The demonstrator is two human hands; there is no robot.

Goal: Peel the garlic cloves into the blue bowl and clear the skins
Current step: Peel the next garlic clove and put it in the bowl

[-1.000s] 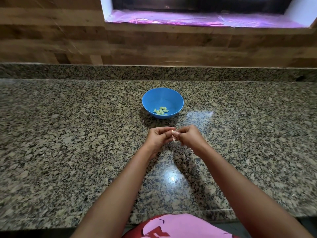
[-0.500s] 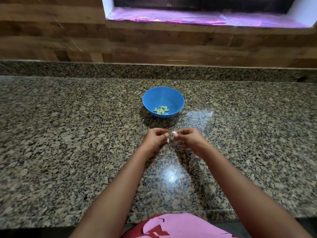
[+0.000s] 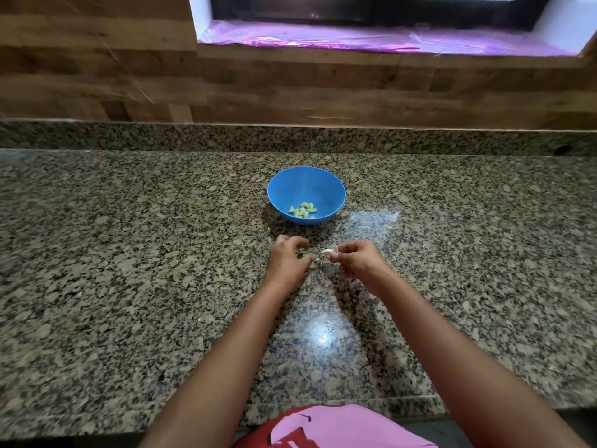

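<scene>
Right hand: fingers curled, thumb and fingertips pinching a pale garlic clove at its right end; the clove sticks out clear of the fingers. Clove's long axis runs roughly parallel to the front edge of the worktop, free tip pointing towards the left hand. A thin, translucent bit of skin seems to cling at the pinched end; too small to confirm. Left hand: fingers curled in, palm down, just beside the clove with a narrow gap between them. A small pale speck sits at its thumb tip; cannot tell whether that is a scrap of skin or a nail, so its hold is undetermined. Both hands hover low over the middle of the worktop, closer to the blue bowl than to the front edge. Bowl stands upright just behind the hands, about midway between the left and right ends, with bare granite between it and the fingers. Inside, a small heap of peeled cloves lies on the bottom, near side. Back edge: granite upstand, wood-panelled wall, window ledge with pink film. Front edge: pink garment.
</scene>
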